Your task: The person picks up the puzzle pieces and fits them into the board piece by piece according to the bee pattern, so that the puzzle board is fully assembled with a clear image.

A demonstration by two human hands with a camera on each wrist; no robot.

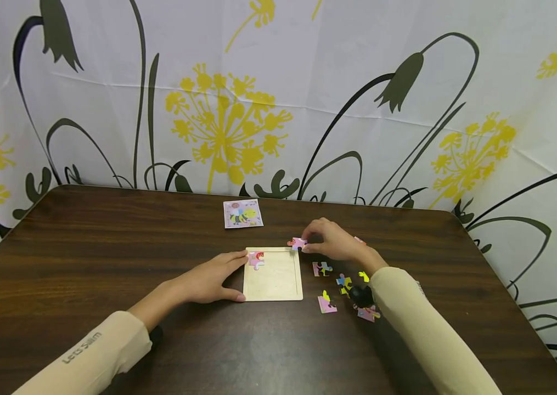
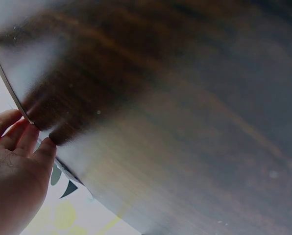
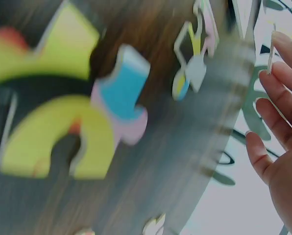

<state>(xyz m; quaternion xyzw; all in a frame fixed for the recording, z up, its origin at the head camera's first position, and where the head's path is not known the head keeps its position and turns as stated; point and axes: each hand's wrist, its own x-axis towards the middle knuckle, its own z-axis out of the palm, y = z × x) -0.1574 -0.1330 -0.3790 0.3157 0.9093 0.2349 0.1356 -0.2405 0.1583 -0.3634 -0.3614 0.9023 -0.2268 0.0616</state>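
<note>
A square wooden puzzle tray [image 1: 273, 285] lies on the table, with one pink puzzle piece [image 1: 256, 260] in its upper left corner. My left hand [image 1: 209, 277] rests along the tray's left edge, fingertips at the upper corner and thumb near the lower one. In the left wrist view, the fingers [image 2: 26, 139] touch the tray's thin edge. Over the tray's upper right corner, my right hand [image 1: 330, 240] pinches a pink puzzle piece [image 1: 298, 243] with a red patch. The right wrist view shows that piece [image 3: 271, 51] edge-on between thumb and fingers.
Right of the tray lie several loose pieces, among them a pink and blue one [image 1: 322, 269], a blue and yellow one [image 1: 344, 284] and a pink one [image 1: 327, 303]. Behind the tray is a bee picture card [image 1: 243, 213]. A flowered cloth [image 1: 337, 66] hangs behind the dark table [image 1: 110, 241].
</note>
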